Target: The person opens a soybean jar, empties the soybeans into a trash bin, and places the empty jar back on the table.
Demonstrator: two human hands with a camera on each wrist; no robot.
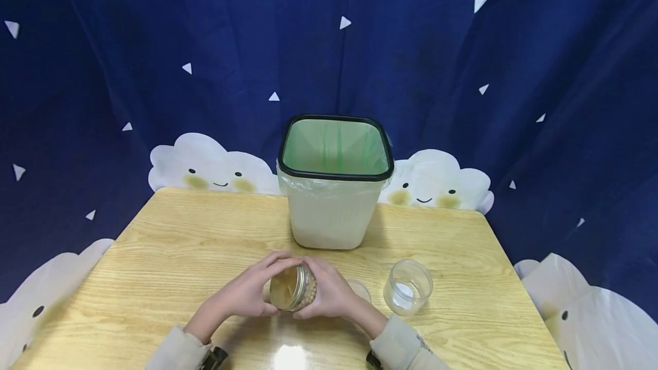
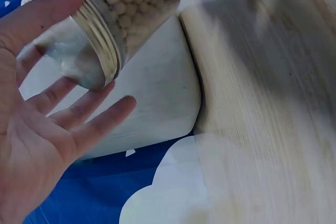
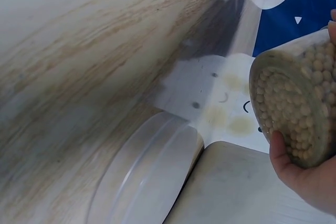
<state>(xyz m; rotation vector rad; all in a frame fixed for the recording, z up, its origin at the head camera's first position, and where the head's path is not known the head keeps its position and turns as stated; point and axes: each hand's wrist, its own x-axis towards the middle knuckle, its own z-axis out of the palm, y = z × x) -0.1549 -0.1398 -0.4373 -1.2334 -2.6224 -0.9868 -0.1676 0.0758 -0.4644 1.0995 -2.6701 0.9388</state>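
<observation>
Tilted on its side above the table is a clear jar (image 1: pixel 310 289) full of small round beige beans or beads, its gold metal lid (image 1: pixel 283 289) facing left. My left hand (image 1: pixel 249 291) grips the lid, thumb on one side and fingers on the other. Around the jar's body curls my right hand (image 1: pixel 333 292), near the base. The left wrist view shows the packed contents of the jar (image 2: pixel 128 3) behind the lid's ridged edge. In the right wrist view the jar's round bottom (image 3: pixel 283 103) faces the camera, a fingertip at its rim.
A white bin (image 1: pixel 331 216) with a black rim and a clear liner stands at the table's back. To the right are a clear cup (image 1: pixel 408 287) and a flat clear disc (image 1: pixel 360 288) partly behind my right hand. A blue curtain (image 1: pixel 216 33) hangs behind the wooden table (image 1: pixel 205 233).
</observation>
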